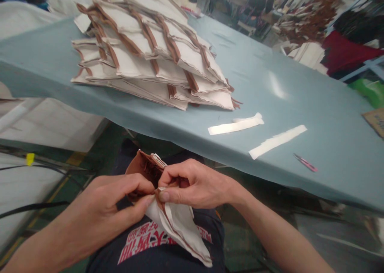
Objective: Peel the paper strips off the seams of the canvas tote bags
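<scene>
1. Table (255, 85): blue-green top, biggest thing around, runs slantwise beyond the grip, near edge just past the knuckles.
2. Stack of sewn panels (132, 67): on the table, ahead and left of the grip. White cloth, brown strips across, layers fanned unevenly, loose brown ends at the right corner.
3. Dark garment (156, 261): the person's lap, right under the grip; red lettering, partly covered.
4. Brown pile (318, 17): far off, ahead and well right of the grip; blurred. Red cloth (348, 51) just nearer than it.
5. Left hand (120, 201): bare, thumb and forefinger pinched together on a brown edge of the held piece.
6. Right hand (192, 183): bare, close against the left fingertips, thumb pressed on the seam, forefinger curled over. Also clamped on the piece.
7. White-and-brown fabric piece (180, 221): in both hands, above the lap. White part hangs toward the person from the grip; brown part stands up behind the fingers, gathered inside. Exact fold at the pinch hidden by fingers.
8. Two white strips, both on the table, right of and beyond the grip: nearer strip (235, 125), farther strip (277, 141) more to the right. Apart from each other.
9. Pink-handled snips (306, 162): smallest, on the table, well right of the grip, past the farther strip.
</scene>
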`<state>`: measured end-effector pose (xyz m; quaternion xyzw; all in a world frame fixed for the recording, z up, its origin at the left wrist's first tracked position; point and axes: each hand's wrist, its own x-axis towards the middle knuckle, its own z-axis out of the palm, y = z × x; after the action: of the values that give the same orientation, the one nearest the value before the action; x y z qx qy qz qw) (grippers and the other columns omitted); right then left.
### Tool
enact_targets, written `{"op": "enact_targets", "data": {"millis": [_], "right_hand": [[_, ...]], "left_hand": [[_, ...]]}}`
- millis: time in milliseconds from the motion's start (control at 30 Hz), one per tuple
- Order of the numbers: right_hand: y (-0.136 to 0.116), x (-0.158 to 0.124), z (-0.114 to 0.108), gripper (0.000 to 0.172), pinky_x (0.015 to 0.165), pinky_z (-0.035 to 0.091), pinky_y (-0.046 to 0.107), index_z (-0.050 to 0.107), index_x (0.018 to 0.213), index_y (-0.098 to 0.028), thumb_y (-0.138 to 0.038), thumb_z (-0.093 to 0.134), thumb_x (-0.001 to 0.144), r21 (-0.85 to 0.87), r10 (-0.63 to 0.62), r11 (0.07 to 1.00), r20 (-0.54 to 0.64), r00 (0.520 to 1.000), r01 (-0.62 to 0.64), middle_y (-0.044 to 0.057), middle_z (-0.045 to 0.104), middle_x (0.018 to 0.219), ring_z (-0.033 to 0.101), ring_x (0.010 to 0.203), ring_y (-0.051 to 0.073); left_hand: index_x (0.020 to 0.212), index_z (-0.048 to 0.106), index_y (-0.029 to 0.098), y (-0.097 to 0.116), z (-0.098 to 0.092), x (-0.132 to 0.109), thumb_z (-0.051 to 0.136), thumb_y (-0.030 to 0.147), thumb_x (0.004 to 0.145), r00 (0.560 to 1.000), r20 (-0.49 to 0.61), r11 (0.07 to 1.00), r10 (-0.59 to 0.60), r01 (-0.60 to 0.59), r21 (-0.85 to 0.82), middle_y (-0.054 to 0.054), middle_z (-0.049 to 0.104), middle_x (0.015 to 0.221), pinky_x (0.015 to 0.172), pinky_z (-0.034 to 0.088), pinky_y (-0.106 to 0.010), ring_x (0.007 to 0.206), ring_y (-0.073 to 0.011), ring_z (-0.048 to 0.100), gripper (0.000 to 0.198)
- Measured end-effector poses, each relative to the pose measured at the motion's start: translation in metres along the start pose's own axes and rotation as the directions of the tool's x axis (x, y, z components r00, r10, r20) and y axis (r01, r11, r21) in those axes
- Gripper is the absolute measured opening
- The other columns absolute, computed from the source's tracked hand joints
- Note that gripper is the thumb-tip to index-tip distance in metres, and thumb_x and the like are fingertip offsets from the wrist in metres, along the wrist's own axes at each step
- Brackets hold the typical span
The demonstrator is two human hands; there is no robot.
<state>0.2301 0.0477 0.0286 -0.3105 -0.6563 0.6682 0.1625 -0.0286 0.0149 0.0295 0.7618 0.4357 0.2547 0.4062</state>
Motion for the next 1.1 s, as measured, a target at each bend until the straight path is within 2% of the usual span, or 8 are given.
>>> {"op": "enact_targets", "data": {"millis": [300, 467, 567, 667, 733, 800, 900, 1100], "right_hand": [[-0.001, 0.000, 0.007, 0.039, 0.062, 0.035, 0.022, 0.065, 0.089, -0.020, -0.051, 0.087, 0.100, 0.013, -0.004, 1.000, -0.047, 0.999, 0.005, -0.008, 0.054, 0.073, 0.043, 0.067, 0.011], [0.008, -0.001, 0.017, 0.020, 0.063, 0.034, 0.023, 0.065, 0.090, -0.021, -0.033, 0.077, 0.100, -0.043, 0.061, 0.997, -0.180, 0.982, -0.070, -0.007, 0.055, 0.074, 0.045, 0.069, 0.011], [0.015, -0.004, 0.024, 0.022, 0.062, 0.032, 0.023, 0.062, 0.088, -0.021, -0.034, 0.075, 0.100, -0.019, 0.096, 0.994, -0.253, 0.963, -0.104, -0.008, 0.053, 0.073, 0.042, 0.069, 0.011], [0.017, -0.006, 0.026, 0.025, 0.061, 0.031, 0.024, 0.060, 0.087, -0.022, -0.037, 0.074, 0.102, 0.004, 0.085, 0.996, -0.288, 0.954, -0.088, -0.008, 0.050, 0.073, 0.041, 0.068, 0.011], [0.016, -0.007, 0.024, 0.024, 0.061, 0.030, 0.024, 0.061, 0.088, -0.022, -0.036, 0.074, 0.102, -0.036, 0.046, 0.998, -0.273, 0.961, -0.058, -0.009, 0.050, 0.072, 0.041, 0.066, 0.011], [0.015, -0.008, 0.021, 0.024, 0.061, 0.031, 0.024, 0.061, 0.088, -0.022, -0.036, 0.075, 0.102, -0.072, -0.005, 0.997, -0.231, 0.973, -0.012, -0.009, 0.051, 0.071, 0.041, 0.065, 0.010], [0.013, -0.008, 0.018, 0.034, 0.060, 0.033, 0.023, 0.062, 0.090, -0.022, -0.047, 0.081, 0.103, 0.020, -0.049, 0.998, -0.156, 0.987, 0.053, -0.008, 0.054, 0.073, 0.042, 0.065, 0.010], [0.011, -0.008, 0.022, 0.047, 0.060, 0.036, 0.022, 0.064, 0.088, -0.021, -0.060, 0.089, 0.099, 0.165, -0.038, 0.984, -0.173, 0.984, 0.067, -0.008, 0.055, 0.072, 0.043, 0.065, 0.010]], "left_hand": [[0.087, 0.070, 0.026, -0.007, 0.009, -0.001, 0.058, 0.017, 0.105, 0.961, -0.018, 0.926, 0.275, -0.260, 0.275, 0.008, 0.076, 0.073, 0.061, 0.046, -0.026, 0.059, -0.0120, 0.072, 0.024], [0.077, 0.071, 0.022, -0.001, 0.008, 0.009, 0.037, 0.004, 0.108, 0.873, 0.121, 0.637, 0.473, -0.433, 0.638, 0.000, 0.073, 0.068, 0.059, 0.046, -0.035, 0.056, -0.0178, 0.073, 0.049], [0.072, 0.069, 0.023, -0.006, 0.008, 0.016, 0.036, 0.001, 0.108, 0.822, 0.171, 0.534, 0.542, -0.495, 0.685, 0.000, 0.070, 0.063, 0.057, 0.044, -0.036, 0.052, -0.0180, 0.069, 0.054], [0.076, 0.069, 0.022, -0.015, 0.007, 0.021, 0.045, 0.010, 0.106, 0.883, 0.082, 0.724, 0.462, -0.429, 0.541, 0.003, 0.070, 0.064, 0.056, 0.043, -0.031, 0.053, -0.0154, 0.066, 0.040], [0.079, 0.069, 0.022, -0.017, 0.004, 0.024, 0.053, 0.018, 0.100, 0.962, 0.078, 0.912, 0.262, -0.273, 0.306, 0.005, 0.071, 0.064, 0.056, 0.042, -0.025, 0.052, -0.0129, 0.064, 0.027], [0.076, 0.067, 0.023, -0.015, -0.001, 0.027, 0.058, 0.026, 0.094, 0.983, 0.184, 0.998, 0.023, -0.032, 0.046, 0.006, 0.068, 0.063, 0.054, 0.042, -0.021, 0.053, -0.0118, 0.060, 0.020], [0.071, 0.061, 0.023, -0.011, -0.004, 0.028, 0.061, 0.038, 0.090, 0.928, 0.345, 0.956, -0.141, 0.218, -0.197, 0.006, 0.058, 0.059, 0.050, 0.037, -0.019, 0.053, -0.0114, 0.049, 0.024], [0.072, 0.060, 0.023, -0.019, 0.003, 0.015, 0.062, 0.043, 0.099, 0.966, 0.239, 0.928, -0.103, 0.180, -0.326, 0.006, 0.056, 0.065, 0.051, 0.033, -0.020, 0.057, -0.0115, 0.043, 0.034]]}}
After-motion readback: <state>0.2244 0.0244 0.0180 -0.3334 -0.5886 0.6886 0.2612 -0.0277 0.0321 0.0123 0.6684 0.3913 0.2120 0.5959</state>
